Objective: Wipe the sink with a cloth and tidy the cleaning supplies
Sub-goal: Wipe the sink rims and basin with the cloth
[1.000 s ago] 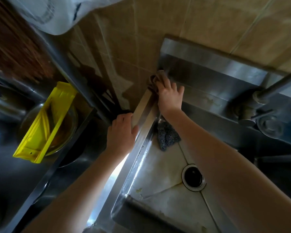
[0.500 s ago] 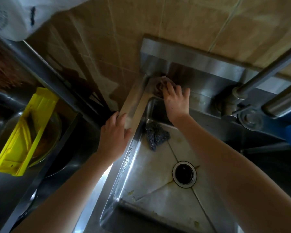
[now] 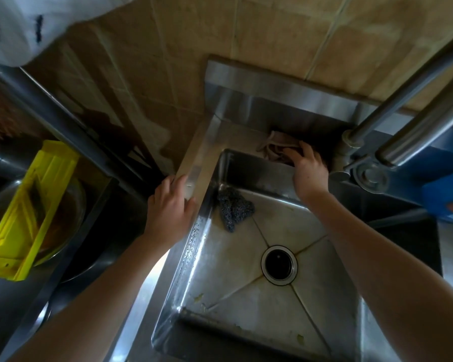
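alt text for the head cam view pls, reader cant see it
From above, a person's right hand holds a cloth against the back ledge of the sink near the tap, while the left hand rests on the left rim. A dark scourer lies in its back left corner, beyond the drain; a yellow tray sits far left.

Quick count: one sink (image 3: 194, 257), one drain (image 3: 279, 265), one cloth (image 3: 272, 148), one scouring pad (image 3: 233, 209), two hands (left hand (image 3: 168, 212), right hand (image 3: 309, 173)), one yellow tray (image 3: 29, 212), one glass bowl (image 3: 75, 205), two steel pipes (image 3: 403, 100), one blue box (image 3: 445, 202).
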A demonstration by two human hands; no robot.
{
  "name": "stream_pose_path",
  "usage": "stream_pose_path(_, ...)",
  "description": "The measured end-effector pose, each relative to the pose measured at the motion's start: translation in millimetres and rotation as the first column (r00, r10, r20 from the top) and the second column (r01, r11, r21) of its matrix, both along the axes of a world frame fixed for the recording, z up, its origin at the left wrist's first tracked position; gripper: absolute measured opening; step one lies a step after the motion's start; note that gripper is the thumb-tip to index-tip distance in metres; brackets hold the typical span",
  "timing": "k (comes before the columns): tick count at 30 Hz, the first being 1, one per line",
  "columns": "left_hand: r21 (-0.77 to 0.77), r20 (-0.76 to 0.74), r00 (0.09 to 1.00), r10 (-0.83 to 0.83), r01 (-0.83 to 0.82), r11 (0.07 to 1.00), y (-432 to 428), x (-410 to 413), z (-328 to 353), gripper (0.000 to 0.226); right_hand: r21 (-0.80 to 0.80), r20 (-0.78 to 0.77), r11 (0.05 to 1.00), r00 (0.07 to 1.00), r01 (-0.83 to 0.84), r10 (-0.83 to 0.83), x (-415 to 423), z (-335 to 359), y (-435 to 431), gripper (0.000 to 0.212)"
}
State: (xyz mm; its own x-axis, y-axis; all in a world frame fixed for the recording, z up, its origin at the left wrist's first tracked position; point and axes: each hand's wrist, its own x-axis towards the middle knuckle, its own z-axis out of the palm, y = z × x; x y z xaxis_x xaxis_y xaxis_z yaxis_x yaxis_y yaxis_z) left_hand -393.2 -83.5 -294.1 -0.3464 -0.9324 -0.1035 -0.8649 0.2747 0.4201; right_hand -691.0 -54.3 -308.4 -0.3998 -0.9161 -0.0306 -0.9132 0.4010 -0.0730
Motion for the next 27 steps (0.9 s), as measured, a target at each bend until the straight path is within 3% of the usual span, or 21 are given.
stream_pose_path(5, 0.009, 0.017, 0.999, -0.032, 0.032, 0.999, 1, 6, -3, 0.049, -0.041, 0.053, 0.999, 0.999, 0.01, -0.008, 15, -2, -9, 0.062)
stream_pose_path(17, 0.03, 0.043, 0.999, 0.009, -0.011, 0.999, 3, 23, -6, 0.049, -0.074, 0.129, 0.977, 0.97, -0.199, 0.207, 81, 1, -74, 0.051)
stream_pose_path(27, 0.042, -0.011, 0.998, 0.057, -0.056, 0.998, 8, 21, -4, 0.047, -0.081, 0.062, 0.996, 0.997, -0.041, 0.046, 40, -8, -25, 0.052)
